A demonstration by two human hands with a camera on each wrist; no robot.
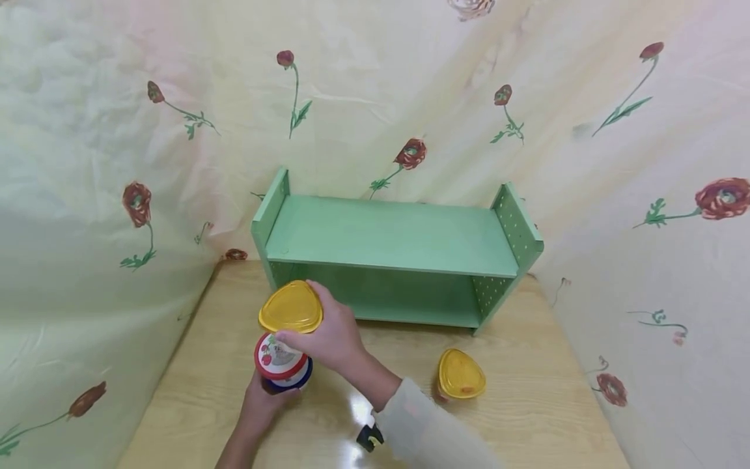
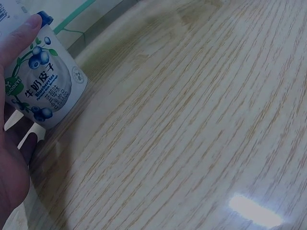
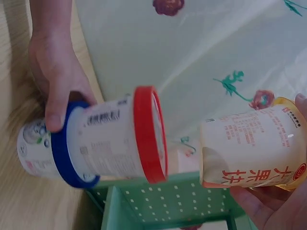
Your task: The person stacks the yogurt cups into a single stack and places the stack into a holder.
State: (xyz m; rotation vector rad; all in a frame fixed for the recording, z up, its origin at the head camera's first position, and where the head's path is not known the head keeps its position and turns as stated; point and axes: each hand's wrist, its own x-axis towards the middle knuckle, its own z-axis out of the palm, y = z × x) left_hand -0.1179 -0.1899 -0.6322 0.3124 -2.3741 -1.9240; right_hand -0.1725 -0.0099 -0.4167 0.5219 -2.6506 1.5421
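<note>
right hand (image 1: pixel 336 332) pinches a yellow-lidded cup (image 3: pixel 252 143), likely light, slick, best rim-held, left hand (image 1: pixel 260 404) gripping a blue-lidded cup (image 3: pixel 34 151)

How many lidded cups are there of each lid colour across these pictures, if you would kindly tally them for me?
Yellow-lidded cups: 2
Red-lidded cup: 1
Blue-lidded cup: 1
Total: 4

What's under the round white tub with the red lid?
A white blueberry-printed tub with a blue lid. The lid's top is mostly covered by the red-lidded tub; what's inside is hidden.
</note>
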